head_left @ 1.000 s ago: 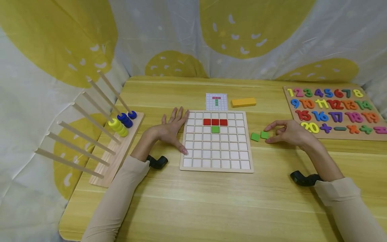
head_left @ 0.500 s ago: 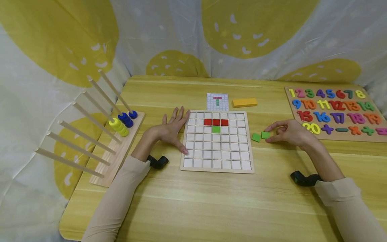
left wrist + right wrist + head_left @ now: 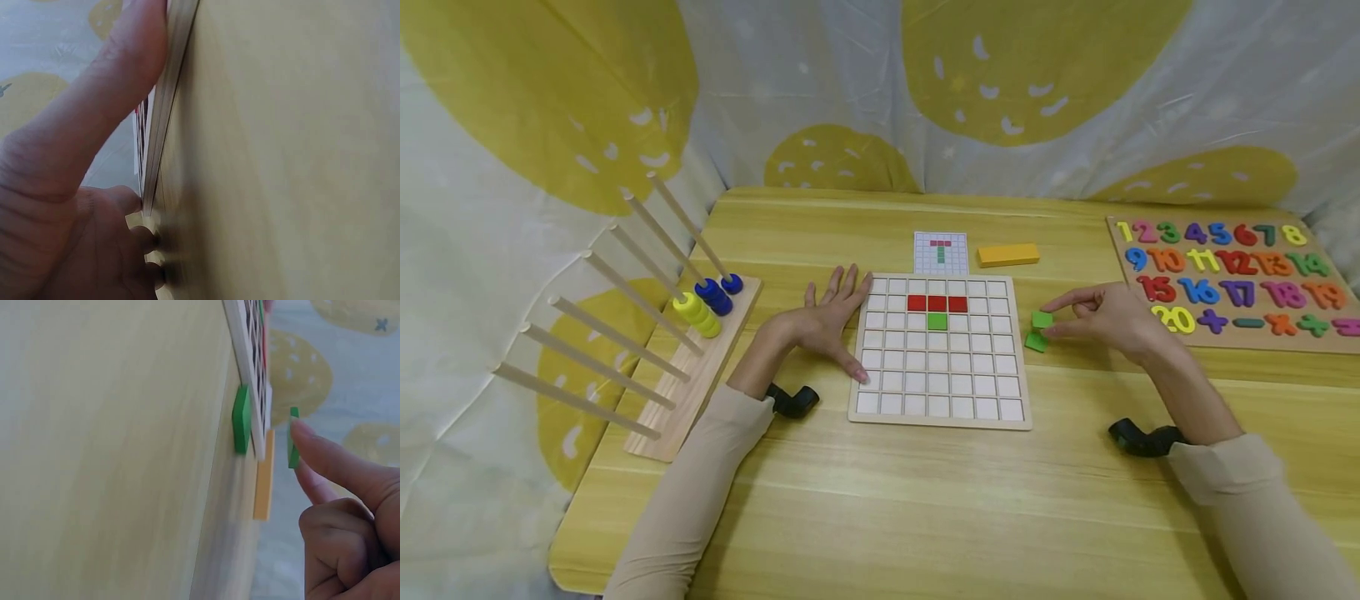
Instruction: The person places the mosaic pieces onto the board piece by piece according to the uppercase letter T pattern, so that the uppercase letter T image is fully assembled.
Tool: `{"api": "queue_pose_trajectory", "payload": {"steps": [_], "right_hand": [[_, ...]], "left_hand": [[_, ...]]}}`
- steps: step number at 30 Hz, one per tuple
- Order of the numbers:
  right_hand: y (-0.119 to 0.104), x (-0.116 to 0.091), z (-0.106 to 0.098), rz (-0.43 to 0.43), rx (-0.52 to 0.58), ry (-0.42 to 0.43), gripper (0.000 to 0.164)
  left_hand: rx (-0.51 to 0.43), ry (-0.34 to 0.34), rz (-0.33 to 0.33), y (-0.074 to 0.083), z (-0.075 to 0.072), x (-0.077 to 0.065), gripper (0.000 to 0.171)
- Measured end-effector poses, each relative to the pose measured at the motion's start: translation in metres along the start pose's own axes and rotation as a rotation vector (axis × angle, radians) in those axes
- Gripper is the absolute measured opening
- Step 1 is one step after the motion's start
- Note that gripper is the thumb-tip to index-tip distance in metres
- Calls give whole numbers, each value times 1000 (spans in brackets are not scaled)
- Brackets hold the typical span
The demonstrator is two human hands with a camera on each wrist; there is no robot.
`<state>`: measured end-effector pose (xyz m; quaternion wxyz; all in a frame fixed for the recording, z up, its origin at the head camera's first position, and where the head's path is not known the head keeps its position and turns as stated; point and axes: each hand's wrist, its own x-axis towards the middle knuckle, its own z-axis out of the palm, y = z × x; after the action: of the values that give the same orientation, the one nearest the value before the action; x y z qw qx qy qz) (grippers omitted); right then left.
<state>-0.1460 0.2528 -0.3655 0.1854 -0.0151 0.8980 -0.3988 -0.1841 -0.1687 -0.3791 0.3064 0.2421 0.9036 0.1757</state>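
A green square tile [image 3: 1041, 319] is pinched between the thumb and index finger of my right hand [image 3: 1108, 319]. In the right wrist view that tile [image 3: 292, 439] is held off the table, while a second green tile [image 3: 241, 420] lies beside the board. The wooden grid board [image 3: 940, 426] bears a row of red tiles [image 3: 937, 304] with one green tile [image 3: 937, 322] under the middle one. Spread along the board's left edge, my left hand [image 3: 826, 323] rests with its thumb on the frame; the left wrist view shows that thumb [image 3: 94, 94] against the edge.
A small pattern card [image 3: 940, 253] and an orange block [image 3: 1007, 255] lie behind the board. On the left stands a wooden peg rack [image 3: 700, 350] with yellow and blue rings. A number puzzle board [image 3: 1236, 283] lies at the right.
My right hand has lifted a green tile off the table and moved it left, over the other loose green tile. The left hand stays where it was.
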Motion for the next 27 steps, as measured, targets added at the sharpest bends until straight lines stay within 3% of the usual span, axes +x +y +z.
{"api": "queue_pose_trajectory", "payload": {"steps": [12,19,27], "right_hand": [[-48,13,45,-63,83,-84,37],[-72,19,71,-100,67,-126,29],[-86,24,92,-99,94,-128,31]], "left_hand": [[8,0,1,1,1,0,156],[10,-2,-2,1,0,-1,156],[11,0,-10,1,-1,0,156]]}}
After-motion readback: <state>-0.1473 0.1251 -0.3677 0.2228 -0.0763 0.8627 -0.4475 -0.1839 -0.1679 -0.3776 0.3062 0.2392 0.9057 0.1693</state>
